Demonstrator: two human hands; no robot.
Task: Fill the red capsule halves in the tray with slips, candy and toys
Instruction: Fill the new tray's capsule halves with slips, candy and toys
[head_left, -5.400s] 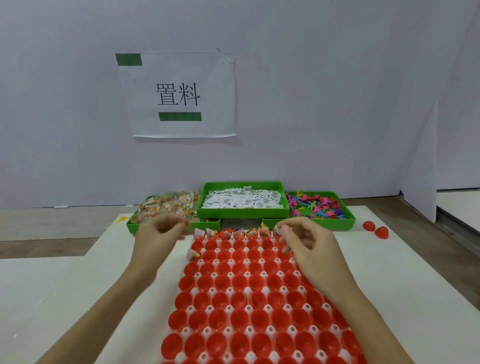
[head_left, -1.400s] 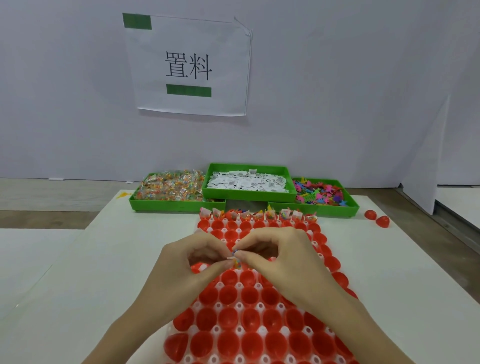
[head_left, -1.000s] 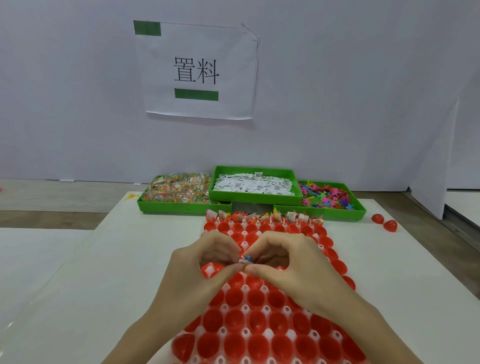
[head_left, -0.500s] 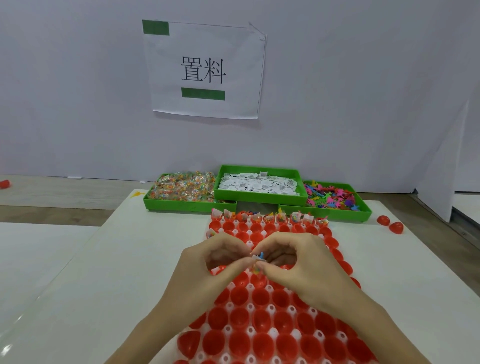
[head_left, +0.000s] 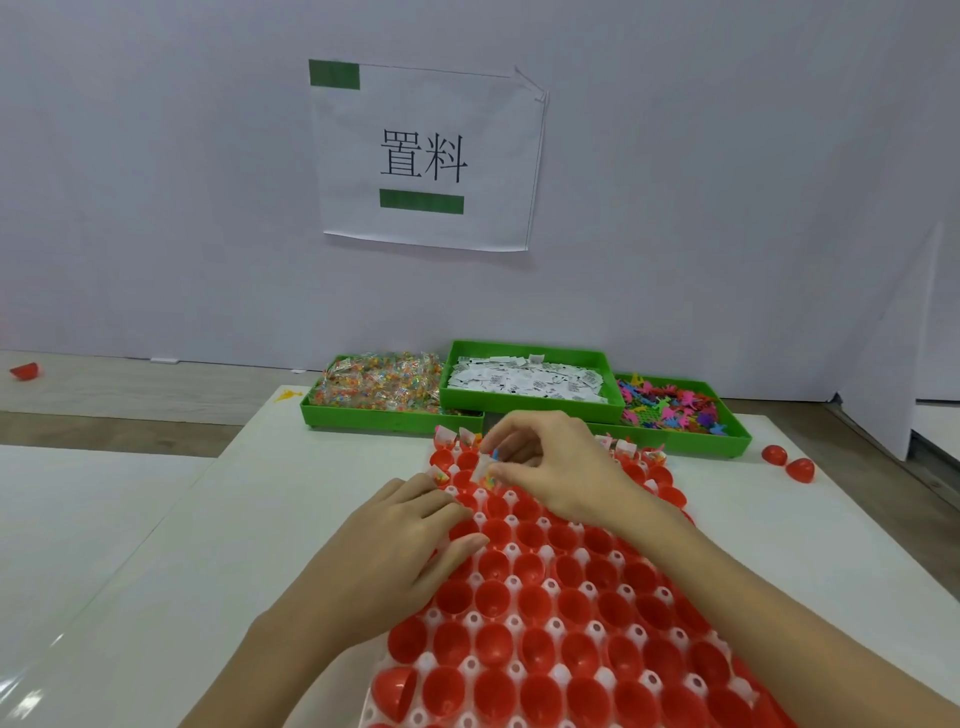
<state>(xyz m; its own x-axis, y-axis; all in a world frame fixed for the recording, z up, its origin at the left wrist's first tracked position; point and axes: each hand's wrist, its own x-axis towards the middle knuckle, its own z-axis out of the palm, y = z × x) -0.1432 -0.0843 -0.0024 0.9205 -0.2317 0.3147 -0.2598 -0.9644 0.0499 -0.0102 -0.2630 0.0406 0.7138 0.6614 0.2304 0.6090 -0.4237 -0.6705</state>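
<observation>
A white tray (head_left: 511, 621) of several red capsule halves (head_left: 492, 596) lies on the white table. Its far row holds slips, candy and toys; one filled half (head_left: 440, 475) sits at the left of the second row. My right hand (head_left: 558, 467) hovers over the second row and pinches a small bundle (head_left: 485, 466) of white slip, candy and a blue toy. My left hand (head_left: 402, 540) rests on the tray's left side, fingers loosely curled, holding nothing that I can see.
Three green bins stand behind the tray: wrapped candy (head_left: 382, 387), paper slips (head_left: 524, 382), coloured toys (head_left: 670, 408). Two loose red halves (head_left: 787, 462) lie at the right. A paper sign (head_left: 423, 156) hangs on the wall. One red half (head_left: 23, 370) lies far left.
The hands have parted. My right hand carried the bundle forward to the second row; my left hand dropped onto the tray's left side.
</observation>
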